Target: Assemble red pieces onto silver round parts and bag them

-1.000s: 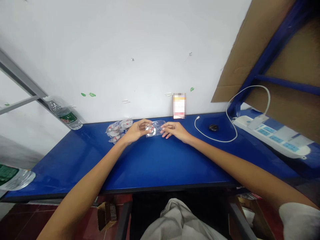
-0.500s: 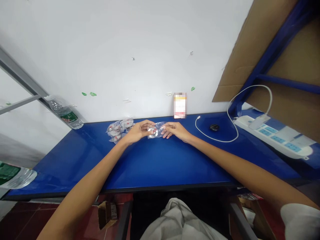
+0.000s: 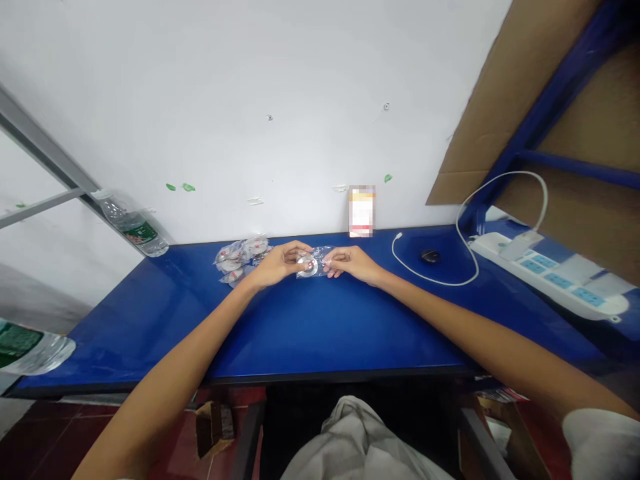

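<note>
Between my two hands is a small clear plastic bag (image 3: 321,262) with a round silvery disc (image 3: 307,267) inside, marked with a bit of red. My left hand (image 3: 281,262) pinches the bag's left end, thumb over the disc. On the other end, the fingers of my right hand (image 3: 350,262) are closed on the plastic. Just left of my left hand lies a pile of similar bagged discs (image 3: 240,257), partly hidden behind that hand.
A water bottle (image 3: 135,227) stands at the back left, another bottle (image 3: 35,350) at the left edge. On the right are a white cable (image 3: 435,280), a black mouse-like object (image 3: 430,256) and a power strip (image 3: 555,277). A blurred-out card (image 3: 362,212) leans against the wall.
Both hands stay on the bag in nearly the same place. The disc is tilted slightly differently, and the view has shifted a little.
</note>
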Demonstrator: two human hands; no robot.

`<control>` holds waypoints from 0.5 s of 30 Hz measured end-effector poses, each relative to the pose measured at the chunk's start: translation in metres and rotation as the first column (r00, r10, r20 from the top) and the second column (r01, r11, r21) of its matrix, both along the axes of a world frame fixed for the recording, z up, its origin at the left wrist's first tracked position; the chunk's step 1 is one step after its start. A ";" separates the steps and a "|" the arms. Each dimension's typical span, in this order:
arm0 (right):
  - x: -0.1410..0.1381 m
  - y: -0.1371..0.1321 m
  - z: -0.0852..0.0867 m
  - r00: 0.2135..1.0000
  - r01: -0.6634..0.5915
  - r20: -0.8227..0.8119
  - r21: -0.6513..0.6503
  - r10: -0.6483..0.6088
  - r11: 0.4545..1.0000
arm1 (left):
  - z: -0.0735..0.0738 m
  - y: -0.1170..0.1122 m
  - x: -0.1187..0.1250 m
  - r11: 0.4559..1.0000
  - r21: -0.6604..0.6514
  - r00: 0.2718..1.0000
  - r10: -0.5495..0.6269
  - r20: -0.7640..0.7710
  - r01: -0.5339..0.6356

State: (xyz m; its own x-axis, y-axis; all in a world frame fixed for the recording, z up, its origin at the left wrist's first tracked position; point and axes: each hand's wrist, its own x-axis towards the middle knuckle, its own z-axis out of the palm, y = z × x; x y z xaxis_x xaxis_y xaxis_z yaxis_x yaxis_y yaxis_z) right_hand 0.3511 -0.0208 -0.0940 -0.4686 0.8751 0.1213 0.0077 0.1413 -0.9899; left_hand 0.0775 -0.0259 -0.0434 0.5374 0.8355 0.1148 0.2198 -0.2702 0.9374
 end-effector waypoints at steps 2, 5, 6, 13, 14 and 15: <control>0.000 0.000 0.000 1.000 0.002 -0.006 0.002 -0.002 1.000 | 0.001 -0.001 0.000 1.000 0.010 1.000 0.010 0.000 -0.010; -0.001 -0.001 0.002 1.000 0.007 -0.007 -0.002 -0.007 1.000 | 0.002 -0.001 0.000 0.998 0.048 0.999 0.039 -0.016 -0.038; -0.001 -0.001 0.003 1.000 0.007 -0.005 -0.003 -0.007 1.000 | 0.002 -0.001 0.000 0.997 0.060 0.999 0.046 -0.024 -0.044; 0.000 -0.003 0.007 1.000 -0.003 -0.008 -0.016 0.002 1.000 | 0.003 -0.001 0.000 0.998 0.060 0.999 0.027 -0.022 -0.025; 0.000 -0.003 0.007 1.000 -0.002 -0.009 -0.018 0.002 1.000 | 0.003 -0.001 0.000 0.997 0.067 0.999 0.027 -0.023 -0.025; 0.000 -0.003 0.006 1.000 -0.002 -0.008 -0.018 0.002 1.000 | 0.003 -0.001 0.000 0.997 0.073 0.999 0.028 -0.025 -0.026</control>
